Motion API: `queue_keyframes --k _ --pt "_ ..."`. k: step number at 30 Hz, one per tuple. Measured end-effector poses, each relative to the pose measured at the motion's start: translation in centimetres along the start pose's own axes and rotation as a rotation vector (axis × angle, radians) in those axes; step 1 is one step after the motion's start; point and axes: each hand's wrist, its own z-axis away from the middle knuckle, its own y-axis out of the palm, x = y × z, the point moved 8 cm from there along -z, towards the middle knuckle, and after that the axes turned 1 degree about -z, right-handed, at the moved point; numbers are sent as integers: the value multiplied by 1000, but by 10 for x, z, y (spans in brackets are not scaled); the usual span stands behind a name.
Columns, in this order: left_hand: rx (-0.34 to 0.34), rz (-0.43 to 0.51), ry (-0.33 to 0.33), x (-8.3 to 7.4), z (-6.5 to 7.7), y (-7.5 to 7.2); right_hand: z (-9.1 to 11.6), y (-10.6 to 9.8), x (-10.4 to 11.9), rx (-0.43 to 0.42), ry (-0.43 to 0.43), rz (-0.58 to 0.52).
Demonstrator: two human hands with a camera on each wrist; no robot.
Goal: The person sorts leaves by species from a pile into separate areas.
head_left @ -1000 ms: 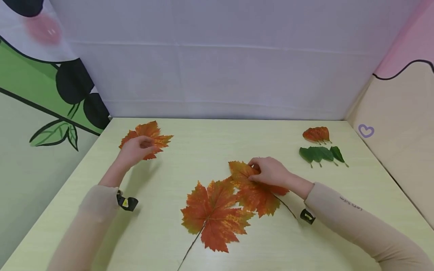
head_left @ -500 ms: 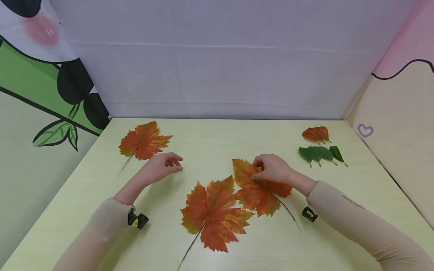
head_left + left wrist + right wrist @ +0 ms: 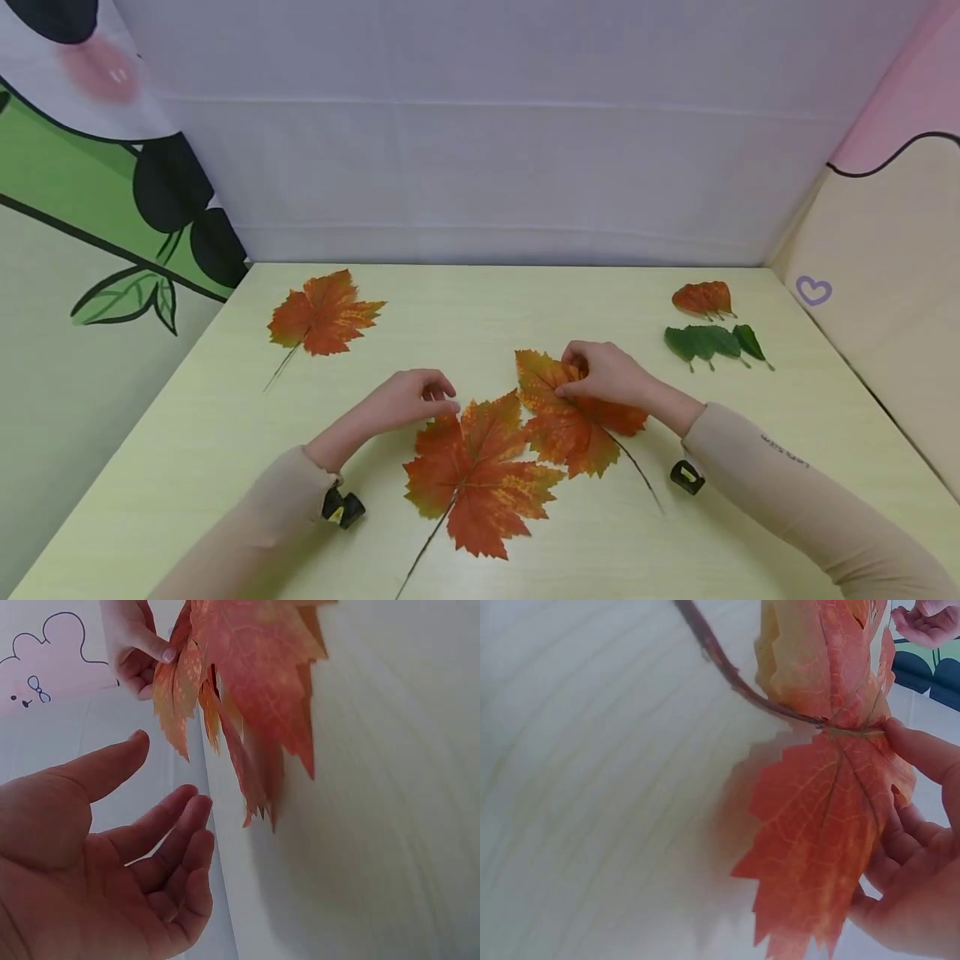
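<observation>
In the head view a large orange-red maple leaf [image 3: 487, 492] with a thin stem lies at the front middle of the table. My left hand [image 3: 408, 398] hovers by its upper left edge, fingers loosely bent; the left wrist view shows nothing in that hand's fingers. A second maple leaf [image 3: 573, 429] lies to the right, its edge close to or overlapping the first. My right hand [image 3: 609, 377] pinches this leaf near its middle, with the thumb on its surface in the right wrist view. Its stem [image 3: 742, 690] runs away from the thumb.
Another orange maple leaf [image 3: 322, 315] lies at the back left of the pale table [image 3: 225, 450]. At the back right, a row of small reddish leaves [image 3: 702, 298] lies behind a row of small green leaves [image 3: 708, 342]. A pale cloth wall [image 3: 480, 167] stands behind the table.
My left hand has left the maple leaf at the back left and moved right and nearer, to the front leaf. The right hand's leaf has shifted slightly right and up.
</observation>
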Motion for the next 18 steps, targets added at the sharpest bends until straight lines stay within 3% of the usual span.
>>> queue_keyframes --k 10,18 --pt "70 -53 -52 -6 -11 20 2 0 1 -9 -27 -60" --pt "72 34 -45 -12 -12 26 0 -2 -4 -23 -6 -115"
